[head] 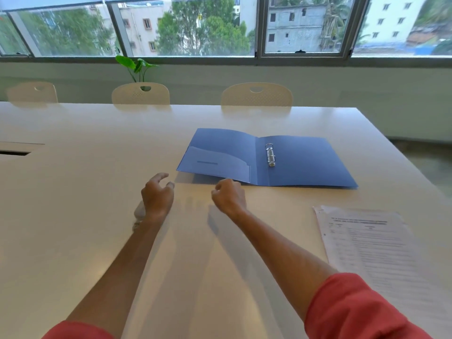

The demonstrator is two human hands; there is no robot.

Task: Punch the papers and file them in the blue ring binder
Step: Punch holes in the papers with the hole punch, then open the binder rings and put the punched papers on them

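Two empty hands; papers [374,243] print blurred, binder [303,162] unlabelled

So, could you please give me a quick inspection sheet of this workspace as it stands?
Surface: pale table, glossy, with a slot opening at its left edge.
Job's things: blue ring binder lies open and flat, its metal rings empty; printed papers lie stacked near the right edge, apart from the binder. No hole punch can be made out.
Clutter: a small whitish object sits partly hidden under the left wrist; too blurred to identify.
Hands: left hand and right hand are loosely curled above the table, holding nothing.
Cables: nothing seen.
Surroundings: three white chairs at the far side, a green plant, windows facing trees and buildings.
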